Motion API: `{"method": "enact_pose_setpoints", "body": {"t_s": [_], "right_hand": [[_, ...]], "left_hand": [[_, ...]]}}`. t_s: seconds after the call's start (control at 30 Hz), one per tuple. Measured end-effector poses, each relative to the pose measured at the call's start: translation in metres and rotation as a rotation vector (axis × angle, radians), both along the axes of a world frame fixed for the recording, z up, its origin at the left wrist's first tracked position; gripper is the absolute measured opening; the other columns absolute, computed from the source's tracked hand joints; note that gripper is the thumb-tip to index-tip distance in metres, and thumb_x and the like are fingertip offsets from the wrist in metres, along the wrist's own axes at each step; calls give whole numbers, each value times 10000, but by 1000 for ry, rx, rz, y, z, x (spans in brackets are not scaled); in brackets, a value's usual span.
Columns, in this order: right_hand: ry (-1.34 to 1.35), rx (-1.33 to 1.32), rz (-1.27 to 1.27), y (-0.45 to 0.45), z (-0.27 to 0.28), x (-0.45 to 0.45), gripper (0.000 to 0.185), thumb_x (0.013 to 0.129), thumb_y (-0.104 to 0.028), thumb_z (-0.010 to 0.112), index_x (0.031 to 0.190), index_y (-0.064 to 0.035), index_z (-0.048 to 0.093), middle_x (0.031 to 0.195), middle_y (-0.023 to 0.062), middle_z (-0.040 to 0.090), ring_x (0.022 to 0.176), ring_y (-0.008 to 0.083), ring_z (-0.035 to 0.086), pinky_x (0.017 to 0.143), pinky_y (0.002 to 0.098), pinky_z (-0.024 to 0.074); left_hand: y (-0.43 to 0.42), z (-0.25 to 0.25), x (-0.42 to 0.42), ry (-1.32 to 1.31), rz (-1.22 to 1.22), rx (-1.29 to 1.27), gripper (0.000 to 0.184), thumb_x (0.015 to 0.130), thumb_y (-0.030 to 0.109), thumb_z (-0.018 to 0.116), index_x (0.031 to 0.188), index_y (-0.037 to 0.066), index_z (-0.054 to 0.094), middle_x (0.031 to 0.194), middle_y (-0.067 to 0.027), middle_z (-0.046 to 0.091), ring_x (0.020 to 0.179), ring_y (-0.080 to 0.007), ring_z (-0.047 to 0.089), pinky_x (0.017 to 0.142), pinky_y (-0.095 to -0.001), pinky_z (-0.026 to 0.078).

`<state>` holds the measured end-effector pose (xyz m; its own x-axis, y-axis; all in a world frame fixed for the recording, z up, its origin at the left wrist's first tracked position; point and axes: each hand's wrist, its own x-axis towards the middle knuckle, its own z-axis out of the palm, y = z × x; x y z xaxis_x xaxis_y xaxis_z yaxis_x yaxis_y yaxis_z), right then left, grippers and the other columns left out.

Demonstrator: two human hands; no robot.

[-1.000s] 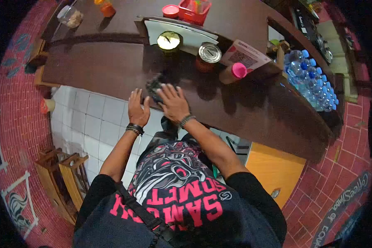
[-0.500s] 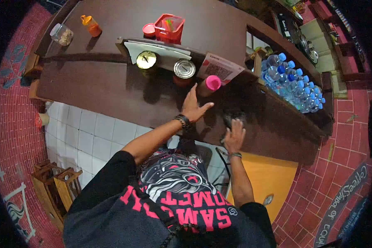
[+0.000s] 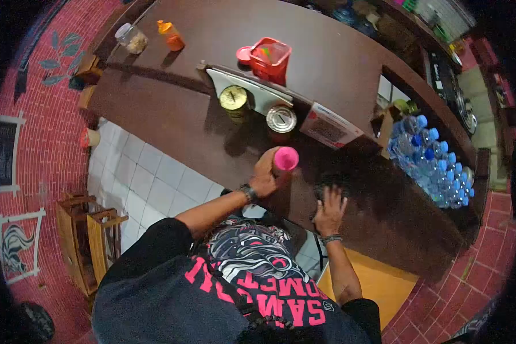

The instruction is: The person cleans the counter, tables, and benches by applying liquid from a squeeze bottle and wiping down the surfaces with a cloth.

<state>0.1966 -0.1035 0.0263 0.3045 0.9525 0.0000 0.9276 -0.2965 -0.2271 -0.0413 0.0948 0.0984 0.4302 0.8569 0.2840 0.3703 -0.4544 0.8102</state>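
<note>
My left hand [image 3: 265, 175] is wrapped around a container with a pink top [image 3: 286, 158], over the lower counter. Most of its body is hidden by the hand and the steep view. My right hand [image 3: 330, 209] lies with fingers spread at a dark, blurred thing [image 3: 331, 190] on the counter, whose kind I cannot make out. Beyond the left hand stand a can with a slotted silver lid [image 3: 281, 118] and a can with a slotted gold lid [image 3: 233, 98]. Behind the hands, a QR code sign [image 3: 331, 125] leans against the raised ledge.
A red basket [image 3: 270, 60], an orange sauce bottle [image 3: 171, 36] and a clear jar [image 3: 131, 38] stand on the upper counter. Several blue-capped water bottles [image 3: 433, 160] fill a rack at right. A yellow panel [image 3: 378, 281] sits below the counter. Wooden furniture [image 3: 89, 246] stands at left.
My left hand has closed around the pink-topped container and brought it away from the sign, towards me. My right hand stays spread near the dark thing. The camera view has turned.
</note>
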Motion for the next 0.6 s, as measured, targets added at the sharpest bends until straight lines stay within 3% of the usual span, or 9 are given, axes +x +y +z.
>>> {"method": "enact_pose_setpoints", "body": {"t_s": [0.07, 0.17, 0.2, 0.4, 0.6], "right_hand": [[75, -2, 283, 35, 9, -35, 623, 1033, -299, 592, 1606, -103, 449, 1707, 146, 361, 1594, 346, 287, 1282, 575, 179], [146, -16, 504, 92, 16, -97, 626, 1020, -304, 603, 1593, -98, 457, 1693, 148, 377, 1585, 345, 298, 1270, 585, 197], [143, -14, 525, 109, 15, -119, 626, 1020, -304, 603, 1593, -98, 457, 1693, 148, 377, 1585, 345, 298, 1270, 585, 197], [82, 129, 546, 207, 14, -231, 642, 1030, -311, 582, 1608, -81, 423, 1696, 181, 349, 1570, 352, 312, 1270, 593, 191], [133, 101, 432, 276, 0, -314, 666, 1048, -293, 566, 1651, -110, 350, 1718, 170, 310, 1574, 369, 297, 1258, 612, 205]], "left_hand": [[-8, 2, -48, 77, 19, -48, 694, 870, 399, 866, 1384, 55, 549, 1258, -209, 658, 1176, -418, 649, 1010, -480, 526], [-20, 22, -113, 63, 153, -200, 653, 863, 350, 881, 1361, 59, 572, 1268, -199, 661, 1170, -392, 656, 1004, -469, 529], [-24, 18, -137, 58, 173, -196, 653, 863, 350, 881, 1361, 59, 572, 1268, -199, 661, 1170, -392, 656, 1004, -469, 529], [-18, -8, -260, -275, 453, -429, 727, 858, 246, 911, 1444, 42, 534, 1326, -102, 658, 1226, -210, 653, 1018, -381, 571], [-1, 26, -373, -158, 467, -534, 734, 842, 259, 922, 1424, 18, 546, 1312, -132, 675, 1194, -233, 673, 998, -389, 572]]}}
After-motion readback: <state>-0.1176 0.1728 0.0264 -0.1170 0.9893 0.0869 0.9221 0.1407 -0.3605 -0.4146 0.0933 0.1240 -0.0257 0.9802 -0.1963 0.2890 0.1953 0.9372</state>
